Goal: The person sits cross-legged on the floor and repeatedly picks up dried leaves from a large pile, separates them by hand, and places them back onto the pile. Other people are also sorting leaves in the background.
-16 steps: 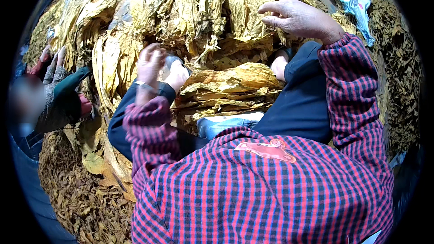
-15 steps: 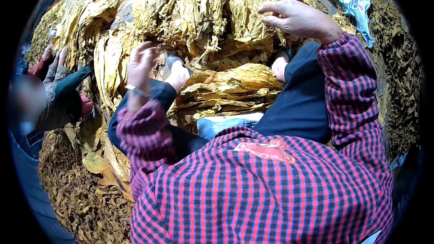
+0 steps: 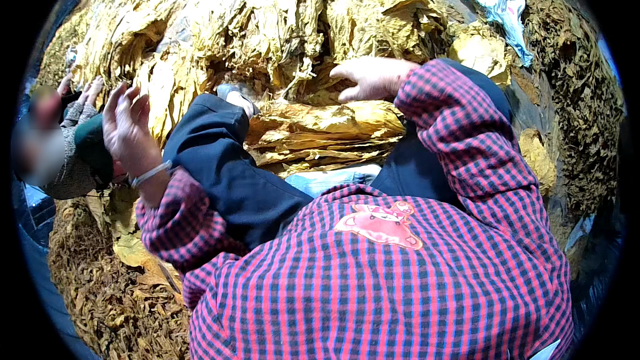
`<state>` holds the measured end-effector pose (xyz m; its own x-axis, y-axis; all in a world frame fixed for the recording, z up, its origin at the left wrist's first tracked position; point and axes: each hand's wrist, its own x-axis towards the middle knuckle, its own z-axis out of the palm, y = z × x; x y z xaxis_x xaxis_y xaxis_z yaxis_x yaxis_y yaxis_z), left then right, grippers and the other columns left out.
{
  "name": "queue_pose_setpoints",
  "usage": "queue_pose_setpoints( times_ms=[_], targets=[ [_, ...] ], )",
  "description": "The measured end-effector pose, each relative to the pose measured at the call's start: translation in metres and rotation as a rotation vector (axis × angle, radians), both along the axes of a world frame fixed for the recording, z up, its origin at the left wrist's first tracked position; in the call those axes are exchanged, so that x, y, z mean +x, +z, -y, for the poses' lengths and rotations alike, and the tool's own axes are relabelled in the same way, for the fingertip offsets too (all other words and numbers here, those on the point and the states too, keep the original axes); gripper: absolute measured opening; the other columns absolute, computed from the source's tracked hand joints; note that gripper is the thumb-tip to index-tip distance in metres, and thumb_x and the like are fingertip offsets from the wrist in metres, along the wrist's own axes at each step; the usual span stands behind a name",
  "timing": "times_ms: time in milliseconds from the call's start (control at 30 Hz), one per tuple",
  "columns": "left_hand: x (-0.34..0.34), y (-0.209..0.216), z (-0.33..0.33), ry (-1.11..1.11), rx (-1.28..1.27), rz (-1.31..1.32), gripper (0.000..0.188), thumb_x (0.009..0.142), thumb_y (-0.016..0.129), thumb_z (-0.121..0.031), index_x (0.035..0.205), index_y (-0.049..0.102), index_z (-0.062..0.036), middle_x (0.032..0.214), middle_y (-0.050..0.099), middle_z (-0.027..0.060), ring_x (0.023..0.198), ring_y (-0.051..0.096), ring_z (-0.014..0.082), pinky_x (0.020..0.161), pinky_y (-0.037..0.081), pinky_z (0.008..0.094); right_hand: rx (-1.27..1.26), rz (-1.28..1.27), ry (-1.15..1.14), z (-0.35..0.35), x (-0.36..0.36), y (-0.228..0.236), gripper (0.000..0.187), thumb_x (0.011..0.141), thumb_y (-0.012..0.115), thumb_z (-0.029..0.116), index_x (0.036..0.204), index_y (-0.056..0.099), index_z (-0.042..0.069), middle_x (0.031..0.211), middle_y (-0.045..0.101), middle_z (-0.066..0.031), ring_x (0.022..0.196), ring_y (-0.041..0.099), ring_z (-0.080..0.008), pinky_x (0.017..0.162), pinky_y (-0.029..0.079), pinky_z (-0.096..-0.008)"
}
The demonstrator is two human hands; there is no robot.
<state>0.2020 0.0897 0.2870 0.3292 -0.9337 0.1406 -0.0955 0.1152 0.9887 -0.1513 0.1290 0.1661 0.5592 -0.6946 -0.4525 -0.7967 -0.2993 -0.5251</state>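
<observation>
My left hand (image 3: pixel 133 130) is raised out to the left beyond my knee, fingers apart and nothing in it. A thin band circles its wrist. My right hand (image 3: pixel 373 79) hovers around the far edge of a stack of flat yellow-brown dried leaves (image 3: pixel 327 130), which look like tobacco, lying between my legs. Its thumb stands away from the fingers and it holds nothing; I cannot tell whether it touches the stack. Just beyond it spreads a large heap of pale yellow dried leaves (image 3: pixel 267 13).
A co-worker (image 3: pixel 83 150) sits at the left, hands on the heap. Darker shredded leaves lie in piles at the lower left (image 3: pixel 113 280) and along the right (image 3: pixel 580 107). A crumpled light-blue plastic piece (image 3: pixel 507 10) rests at the upper right. Light-blue cloth (image 3: pixel 330 180) shows below the stack.
My left hand has swung left and nearer to me, away from the stack. My right hand has come left and down to the stack's far edge. My legs have shifted.
</observation>
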Motion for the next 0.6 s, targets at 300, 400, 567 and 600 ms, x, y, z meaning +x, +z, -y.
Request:
queue_pose_setpoints(
  times_ms=[300,400,567,600],
  targets=[
    [0.009,-0.047,0.025,-0.231,0.131,0.357,0.019,0.09,0.045,-0.006,0.105,0.056,0.0004,0.085,0.06,0.0059,0.072,0.056,0.0085,0.067,0.047,0.0201,0.361,-0.15,-0.157,-0.017,0.054,-0.151,0.117,0.055,0.067,0.066,0.14,0.003,0.016,0.13,0.03,-0.0279,0.122,0.03,-0.0408,0.096,0.028,-0.0513],
    [0.022,-0.048,0.023,-0.148,0.213,0.344,0.019,0.09,0.047,-0.008,0.104,0.056,0.0006,0.084,0.06,0.0051,0.072,0.056,0.0082,0.067,0.047,0.0195,0.72,-0.132,-0.249,-0.038,0.084,-0.178,0.121,0.05,0.069,0.067,0.14,0.006,0.016,0.131,0.027,-0.0315,0.124,0.025,-0.042,0.099,0.025,-0.0516],
    [0.016,-0.04,0.016,-0.235,0.263,0.38,0.02,0.09,0.047,-0.01,0.104,0.056,0.0013,0.083,0.06,0.0062,0.072,0.055,0.009,0.068,0.045,0.021,0.529,-0.22,0.078,-0.106,0.118,-0.157,0.098,0.066,0.064,0.055,0.14,0.011,0.021,0.134,0.02,-0.0317,0.125,0.022,-0.0442,0.098,0.02,-0.0554],
    [0.014,-0.04,0.015,-0.245,0.258,0.369,0.019,0.09,0.048,-0.01,0.103,0.057,0.0012,0.082,0.06,0.006,0.072,0.055,0.0085,0.066,0.044,0.0201,0.419,-0.254,0.121,-0.114,0.12,-0.153,0.087,0.072,0.061,0.048,0.14,0.013,0.021,0.133,0.023,-0.0312,0.124,0.024,-0.0428,0.096,0.023,-0.0538]
  ],
)
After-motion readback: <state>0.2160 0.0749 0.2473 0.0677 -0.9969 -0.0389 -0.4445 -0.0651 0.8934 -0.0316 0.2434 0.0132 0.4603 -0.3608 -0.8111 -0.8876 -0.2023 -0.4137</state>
